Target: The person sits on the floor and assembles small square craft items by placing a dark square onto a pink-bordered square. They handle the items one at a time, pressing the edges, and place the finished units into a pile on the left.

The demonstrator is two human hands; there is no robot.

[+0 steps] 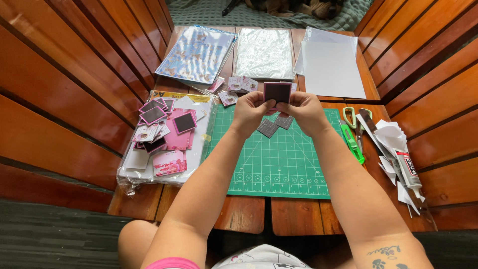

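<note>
Your left hand [249,110] and right hand [303,110] both pinch one dark square card with a pink border [277,92], held up over the green cutting mat [279,159] on the counter [249,214]. Two grey squares [275,124] lie on the mat just below. Pile of similar cards [162,127] sits left.

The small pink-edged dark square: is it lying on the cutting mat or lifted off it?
Lifted. Both hands, left and right, pinch the pink-edged square at its lower edge, holding it upright above the green cutting mat.
</note>
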